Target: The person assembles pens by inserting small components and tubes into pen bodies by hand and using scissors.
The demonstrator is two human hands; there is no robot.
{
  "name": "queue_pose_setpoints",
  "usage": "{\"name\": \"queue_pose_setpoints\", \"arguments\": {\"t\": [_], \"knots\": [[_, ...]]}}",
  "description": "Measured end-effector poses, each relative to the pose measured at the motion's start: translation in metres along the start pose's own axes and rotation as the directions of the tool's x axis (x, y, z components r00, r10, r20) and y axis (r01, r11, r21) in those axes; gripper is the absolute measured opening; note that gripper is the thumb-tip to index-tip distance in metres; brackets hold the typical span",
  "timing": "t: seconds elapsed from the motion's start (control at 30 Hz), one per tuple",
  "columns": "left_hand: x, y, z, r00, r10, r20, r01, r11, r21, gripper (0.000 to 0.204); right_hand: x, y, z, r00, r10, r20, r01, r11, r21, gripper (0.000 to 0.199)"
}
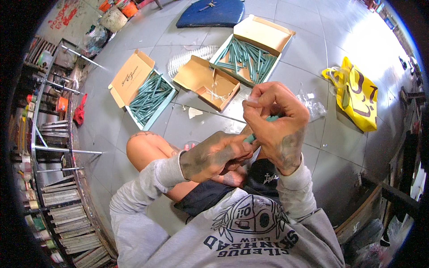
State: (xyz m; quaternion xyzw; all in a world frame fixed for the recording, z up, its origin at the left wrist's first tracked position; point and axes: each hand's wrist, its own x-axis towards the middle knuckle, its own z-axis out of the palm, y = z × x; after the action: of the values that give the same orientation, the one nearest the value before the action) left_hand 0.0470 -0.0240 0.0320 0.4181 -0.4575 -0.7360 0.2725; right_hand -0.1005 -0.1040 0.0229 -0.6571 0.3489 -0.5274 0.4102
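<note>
A slim green pen-like stick [250, 139] runs between my two hands, above my lap. My left hand [214, 156] is closed around its lower end. Higher up, my right hand [283, 127] has its fingers curled over the other part, and a thumb-and-finger pinch holds a small clear piece [253, 102] that looks like plastic. The fingers hide most of the stick. On the floor ahead, an open box [130, 75] at the left and another open box [263, 35] farther off both hold many such green sticks. Between them sits a smaller cardboard box [191, 73] with thin white pieces inside.
Clear ribbed plastic [185, 59] lies behind the small box, and a paper scrap [195, 112] in front. A yellow bag [357, 96] and a crumpled clear bag [314, 107] are at right. A blue cushion [210, 12] lies far ahead. Metal racks [44, 111] line the left.
</note>
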Motion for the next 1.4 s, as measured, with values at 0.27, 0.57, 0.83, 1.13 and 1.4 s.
{"name": "queue_pose_setpoints", "arguments": {"t": [0.27,0.57,0.83,1.13,1.4], "knots": [[0.003,-0.014,0.003,0.991,0.131,-0.003,-0.131,0.991,0.003,0.034,0.003,0.004,-0.003,0.998,-0.025,0.049,0.025,1.000,-0.004,0.016],[0.004,-0.010,0.015,0.913,0.338,-0.229,-0.242,0.900,0.363,0.042,0.002,0.012,-0.005,0.997,0.060,0.040,-0.063,0.994,0.084,0.011],[0.008,-0.032,0.028,0.901,0.223,-0.371,-0.210,0.975,0.076,0.029,0.001,0.020,-0.012,0.967,-0.051,0.251,0.054,0.999,-0.004,0.016],[0.003,-0.046,0.026,0.950,0.062,-0.306,-0.129,0.970,-0.205,0.033,0.007,0.029,-0.015,0.868,-0.018,0.496,-0.047,0.992,0.120,0.010],[0.017,-0.077,0.033,0.707,0.294,-0.644,-0.531,0.822,-0.208,0.041,-0.020,0.045,-0.009,0.936,0.261,0.236,-0.341,0.515,0.787,0.022]]}}
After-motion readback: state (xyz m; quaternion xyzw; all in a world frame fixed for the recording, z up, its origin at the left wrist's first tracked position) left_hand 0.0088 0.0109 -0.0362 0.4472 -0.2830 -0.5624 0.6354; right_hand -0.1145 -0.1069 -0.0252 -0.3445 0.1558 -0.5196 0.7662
